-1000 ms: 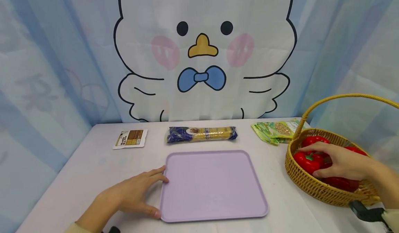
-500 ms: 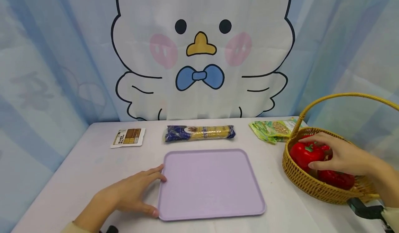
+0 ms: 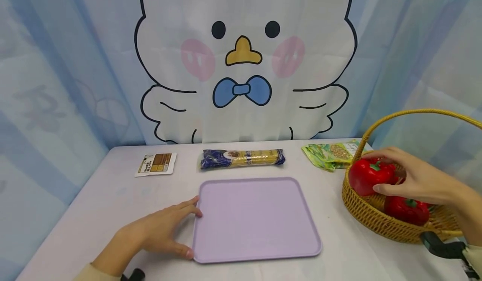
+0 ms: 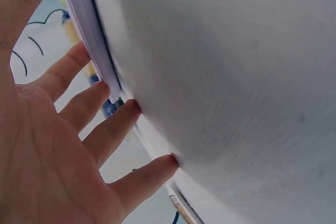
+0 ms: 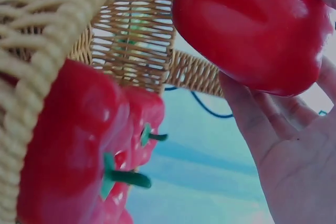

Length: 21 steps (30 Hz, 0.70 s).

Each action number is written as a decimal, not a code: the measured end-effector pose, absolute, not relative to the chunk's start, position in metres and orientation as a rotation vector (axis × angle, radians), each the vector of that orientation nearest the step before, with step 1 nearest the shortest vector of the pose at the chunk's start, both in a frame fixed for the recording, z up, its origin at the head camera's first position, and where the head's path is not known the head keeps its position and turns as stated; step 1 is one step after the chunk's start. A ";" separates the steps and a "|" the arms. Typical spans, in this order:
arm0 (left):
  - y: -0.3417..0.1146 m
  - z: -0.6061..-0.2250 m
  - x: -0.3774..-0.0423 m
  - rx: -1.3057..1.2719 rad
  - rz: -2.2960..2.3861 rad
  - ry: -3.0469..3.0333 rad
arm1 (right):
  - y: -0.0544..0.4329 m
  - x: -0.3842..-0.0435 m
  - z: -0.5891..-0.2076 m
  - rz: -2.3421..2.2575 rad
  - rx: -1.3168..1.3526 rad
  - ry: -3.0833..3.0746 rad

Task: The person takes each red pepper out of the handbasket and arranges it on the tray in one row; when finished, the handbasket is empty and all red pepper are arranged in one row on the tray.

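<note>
My right hand grips a glossy red bell pepper with a green stem, thumb on the near side and fingers over the far side. It is raised at the left rim of a wicker basket. Other red bell peppers lie lower in the basket, one of them below my palm; in the right wrist view a large pepper shows its green stem. At the left edge of a lilac tray, my left hand rests with fingers spread, thumb at the near corner. Only the tray's rim shows in the left wrist view.
Behind the tray lies a blue-and-yellow pasta packet. A small white-and-brown sachet is at the back left. Green packets lie at the back right, beside the basket's tall handle. A printed curtain hangs behind the table.
My right hand has closed round the bell pepper and lifted it from among the others, exposing more of the pepper beneath. My left hand has stayed at the tray's edge.
</note>
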<state>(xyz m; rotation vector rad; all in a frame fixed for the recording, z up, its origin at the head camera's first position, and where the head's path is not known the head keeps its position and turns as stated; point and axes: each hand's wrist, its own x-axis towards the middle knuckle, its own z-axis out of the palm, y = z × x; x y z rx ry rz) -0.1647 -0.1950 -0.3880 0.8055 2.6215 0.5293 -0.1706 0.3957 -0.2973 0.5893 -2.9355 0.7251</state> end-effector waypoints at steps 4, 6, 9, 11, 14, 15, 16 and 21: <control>-0.196 -0.387 -0.163 0.813 0.531 2.621 | 0.385 -0.173 -0.295 0.749 0.659 -2.887; -0.196 -0.387 -0.163 0.814 0.530 2.623 | 0.380 -0.174 -0.294 0.752 0.682 -2.877; -0.195 -0.388 -0.163 0.804 0.532 2.620 | 0.373 -0.177 -0.292 0.773 0.713 -2.861; -0.195 -0.388 -0.164 0.802 0.540 2.614 | 0.366 -0.179 -0.290 0.786 0.737 -2.849; -0.195 -0.388 -0.164 0.798 0.540 2.613 | 0.355 -0.183 -0.287 0.833 0.791 -2.819; -0.195 -0.388 -0.164 0.797 0.540 2.614 | 0.351 -0.184 -0.286 0.844 0.813 -2.809; -0.195 -0.388 -0.164 0.794 0.537 2.616 | 0.347 -0.185 -0.285 0.856 0.840 -2.800; -0.195 -0.388 -0.164 0.778 0.529 2.614 | 0.327 -0.190 -0.284 0.896 0.942 -2.761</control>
